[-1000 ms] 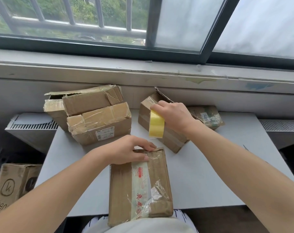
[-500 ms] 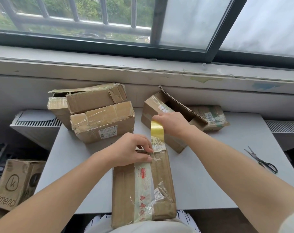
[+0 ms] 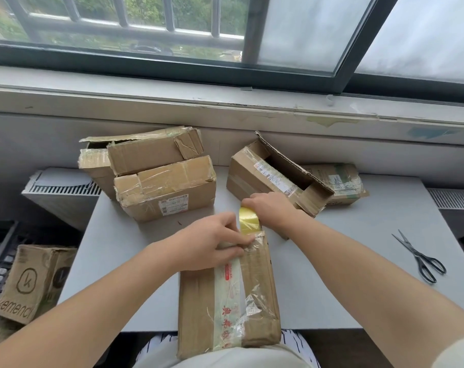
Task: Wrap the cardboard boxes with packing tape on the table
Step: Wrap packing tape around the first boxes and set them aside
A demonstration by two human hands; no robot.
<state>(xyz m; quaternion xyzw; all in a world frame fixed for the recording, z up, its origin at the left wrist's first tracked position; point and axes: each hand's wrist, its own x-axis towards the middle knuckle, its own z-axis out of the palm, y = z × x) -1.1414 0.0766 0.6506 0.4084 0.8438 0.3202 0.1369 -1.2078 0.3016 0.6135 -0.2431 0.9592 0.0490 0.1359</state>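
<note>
A long cardboard box (image 3: pixel 254 296) lies at the table's near edge, its near end against my body, with an old printed tape strip along its top. My left hand (image 3: pixel 212 243) presses the tape's end down on the box's far end, fingers laid flat across it. Just beyond that end, my right hand (image 3: pixel 268 208) grips a yellow tape roll (image 3: pixel 248 219) held low. A short length of tape runs from the roll to the box top.
Three stacked boxes (image 3: pixel 162 179) stand at the back left of the grey table (image 3: pixel 358 251). An open box (image 3: pixel 276 173) and a flat one (image 3: pixel 339 181) lie back right. Black scissors (image 3: pixel 419 256) rest at the right. Another box (image 3: pixel 31 282) sits on the floor, left.
My right hand has brought the tape roll down from above the table to the box's far end. My left hand has flattened onto the tape there. The view has shifted, showing the scissors.
</note>
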